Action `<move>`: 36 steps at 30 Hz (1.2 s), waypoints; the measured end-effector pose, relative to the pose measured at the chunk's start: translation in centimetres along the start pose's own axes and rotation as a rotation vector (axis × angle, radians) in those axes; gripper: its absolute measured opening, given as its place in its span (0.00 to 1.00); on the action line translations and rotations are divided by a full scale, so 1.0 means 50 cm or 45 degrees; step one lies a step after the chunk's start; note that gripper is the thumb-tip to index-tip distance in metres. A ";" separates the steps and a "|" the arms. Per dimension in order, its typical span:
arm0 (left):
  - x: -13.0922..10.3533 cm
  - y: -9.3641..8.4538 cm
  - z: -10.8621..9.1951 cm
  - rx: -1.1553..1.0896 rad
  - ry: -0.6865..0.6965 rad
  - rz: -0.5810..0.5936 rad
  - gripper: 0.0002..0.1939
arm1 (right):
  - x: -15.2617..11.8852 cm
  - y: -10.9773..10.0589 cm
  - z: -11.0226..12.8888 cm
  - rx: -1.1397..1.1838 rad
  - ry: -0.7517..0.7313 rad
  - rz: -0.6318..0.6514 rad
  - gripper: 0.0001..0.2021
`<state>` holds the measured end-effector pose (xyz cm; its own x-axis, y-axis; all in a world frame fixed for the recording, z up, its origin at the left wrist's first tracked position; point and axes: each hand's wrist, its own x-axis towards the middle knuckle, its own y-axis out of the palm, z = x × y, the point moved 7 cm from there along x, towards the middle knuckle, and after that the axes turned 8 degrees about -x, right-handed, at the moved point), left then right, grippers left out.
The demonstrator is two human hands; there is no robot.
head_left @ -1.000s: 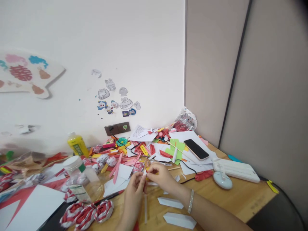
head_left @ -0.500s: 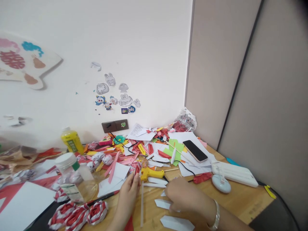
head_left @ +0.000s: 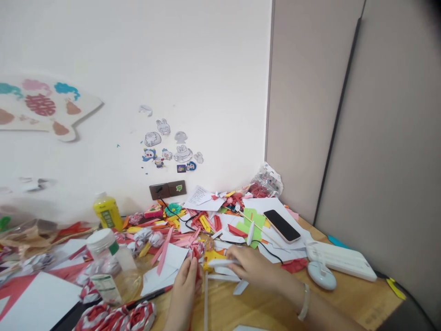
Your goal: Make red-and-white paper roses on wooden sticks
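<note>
Right fingers pinch a paper strip (white).

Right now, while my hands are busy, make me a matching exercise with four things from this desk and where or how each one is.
1. left hand
2. phone
3. right hand
4. bottle

A. holding a white strip
B. yellow, farther left than either hand
C. holding a red piece
D. lying on white paper, screen dark

Pairs: 1-C, 2-D, 3-A, 4-B
</note>
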<state>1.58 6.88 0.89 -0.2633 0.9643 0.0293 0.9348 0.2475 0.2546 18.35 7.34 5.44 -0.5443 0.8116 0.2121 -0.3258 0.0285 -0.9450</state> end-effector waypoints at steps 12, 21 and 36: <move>0.024 -0.014 0.032 -0.380 -0.204 0.050 0.28 | 0.093 0.072 0.106 -0.282 -0.179 -0.381 0.03; 0.019 -0.020 0.009 -0.425 -0.162 -0.009 0.28 | 0.067 0.073 0.095 0.318 -0.102 -0.383 0.03; 0.028 -0.020 0.023 -0.255 -0.121 0.074 0.25 | 0.094 0.098 0.038 1.013 0.134 -0.387 0.06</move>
<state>0.55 8.11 -0.42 -0.1778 0.9833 -0.0392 0.8794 0.1766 0.4420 12.74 10.19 2.26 -0.2839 0.8861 0.3664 -0.9125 -0.1324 -0.3869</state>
